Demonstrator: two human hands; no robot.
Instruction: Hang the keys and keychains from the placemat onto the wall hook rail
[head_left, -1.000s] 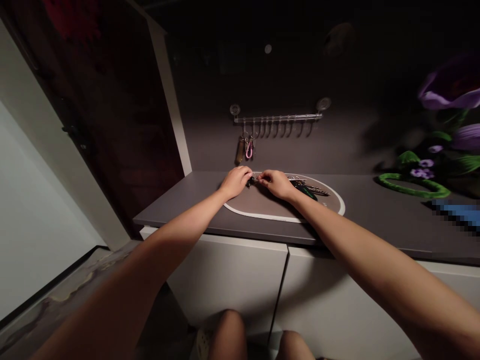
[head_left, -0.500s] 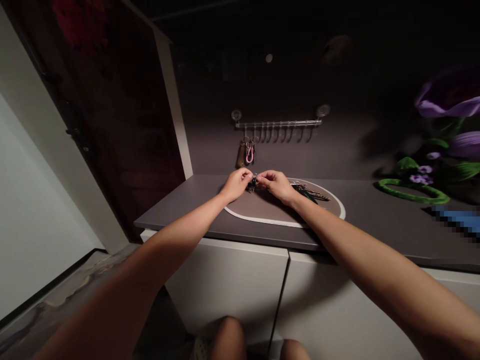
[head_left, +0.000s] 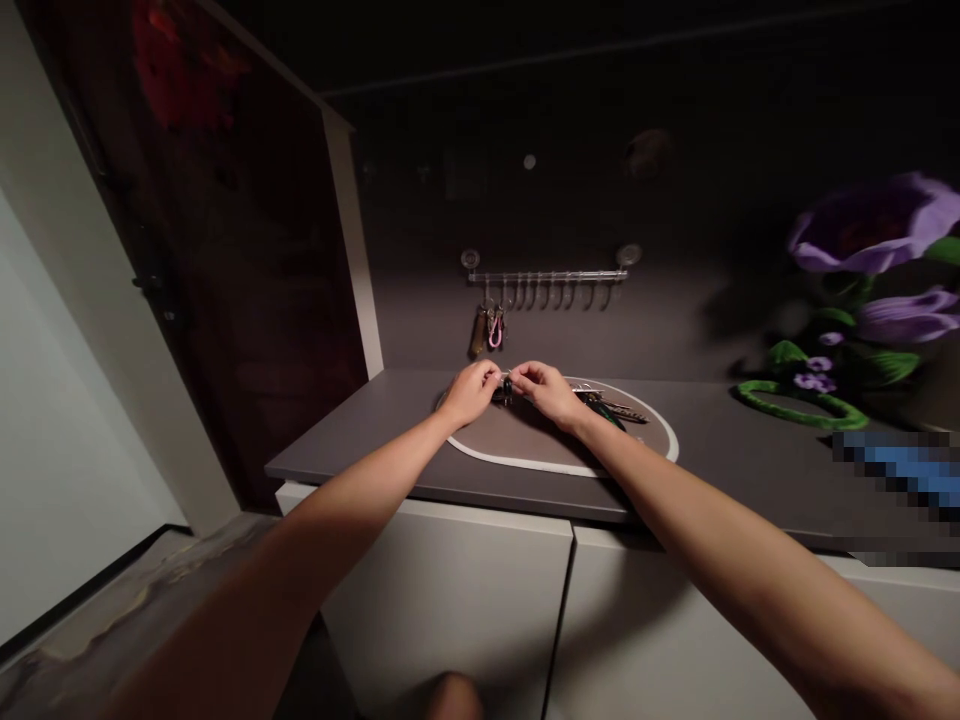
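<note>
Dim grey countertop (head_left: 352, 450) along a dark wall, white cabinet doors (head_left: 450, 600) below its front edge, a dark wooden door (head_left: 217, 250) at the upper left of the frame. Near the middle of the counter, an oval mat (head_left: 525, 462) with a pale rim. Left hand (head_left: 471, 393) and right hand (head_left: 550, 392) close together over the mat's upper part, fingers of both curled into tight pinches on a small dark fob (head_left: 507, 390) with a thin metal ring, most of it hidden by the fingertips. Whether it touches the mat: impossible to tell from this angle.

Just right of the right hand, a bunch of metal keys (head_left: 611, 408) with a green piece, lying on the mat. Higher up, near the centre of the frame, a clear hook rail (head_left: 547, 276) on the wall, with a brown tag (head_left: 478, 335) and a pink loop (head_left: 494, 330) hanging from its left end. Along the right edge, a purple flower picture (head_left: 870, 225), a green loop (head_left: 802, 408) on the counter and a pixelated blue patch (head_left: 896, 465).

Newest change — hands a little nearer each other than a second ago, the gap over the fob now almost gone, and the whole view tipped, with the counter lower in the frame.
</note>
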